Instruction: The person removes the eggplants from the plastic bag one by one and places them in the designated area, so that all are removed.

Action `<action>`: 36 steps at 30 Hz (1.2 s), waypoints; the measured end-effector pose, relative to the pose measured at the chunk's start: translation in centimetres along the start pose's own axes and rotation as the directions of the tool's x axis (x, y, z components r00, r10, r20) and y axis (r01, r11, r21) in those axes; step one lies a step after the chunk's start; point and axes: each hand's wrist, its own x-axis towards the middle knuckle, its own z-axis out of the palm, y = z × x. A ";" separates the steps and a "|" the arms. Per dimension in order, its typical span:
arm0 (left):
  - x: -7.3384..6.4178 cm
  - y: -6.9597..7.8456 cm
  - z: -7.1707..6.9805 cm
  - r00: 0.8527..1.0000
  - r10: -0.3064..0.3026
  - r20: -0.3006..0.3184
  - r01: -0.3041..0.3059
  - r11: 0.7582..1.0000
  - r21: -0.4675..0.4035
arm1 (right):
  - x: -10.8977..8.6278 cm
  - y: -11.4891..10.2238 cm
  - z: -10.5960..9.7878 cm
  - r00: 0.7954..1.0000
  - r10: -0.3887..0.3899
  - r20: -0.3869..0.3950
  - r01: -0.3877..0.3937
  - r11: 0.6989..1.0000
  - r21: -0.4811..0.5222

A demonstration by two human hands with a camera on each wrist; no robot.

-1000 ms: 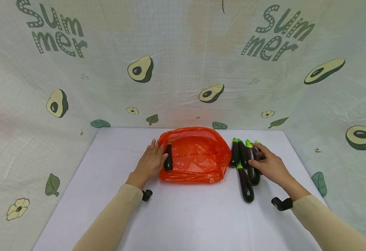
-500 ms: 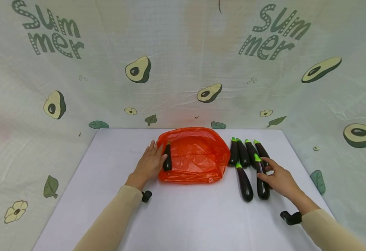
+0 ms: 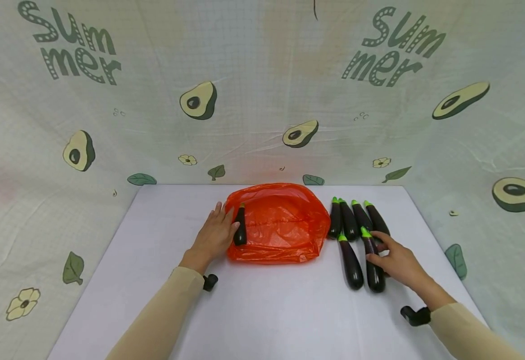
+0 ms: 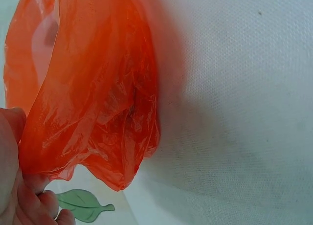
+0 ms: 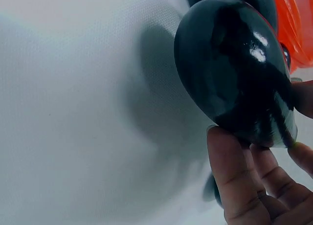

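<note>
A red plastic bag (image 3: 285, 235) lies with its mouth spread wide at the table's middle. One dark eggplant (image 3: 240, 227) is inside, along its left side. My left hand (image 3: 212, 234) pinches the bag's left rim, thumb and fingers on either side of the film (image 4: 93, 98). At the right, my right hand (image 3: 399, 261) grips a glossy eggplant (image 3: 374, 267) near its green cap, thumb on one side and fingers on the other. Its rounded end (image 5: 230, 68) fills much of the right wrist view. Just left of it lies another eggplant (image 3: 351, 265).
Behind the held eggplant, several more lie in a row, from a left one (image 3: 336, 220) touching or close to the bag to a right one (image 3: 377, 220). A white table (image 3: 271, 310) carries everything, with a printed cloth (image 3: 253, 100) behind.
My right hand has drawn one eggplant out of the row towards the front, then shifted it slightly left, beside the front eggplant. My left hand has stayed on the bag's rim.
</note>
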 end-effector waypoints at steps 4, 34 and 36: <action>-0.1 0.0 0.0 1.000 0.004 -0.002 -0.004 1.000 0.001 | 0.0 -0.1 0.2 1.000 0.002 0.015 -0.002 1.000 -0.006; -0.2 -0.1 0.1 1.000 0.016 -0.012 -0.016 1.000 0.003 | 0.6 0.1 0.9 0.999 0.020 0.036 -0.018 0.998 -0.068; -0.2 -0.1 0.1 1.000 0.016 -0.009 -0.016 1.000 0.005 | 0.7 0.1 1.0 0.999 0.019 0.036 -0.017 0.997 -0.070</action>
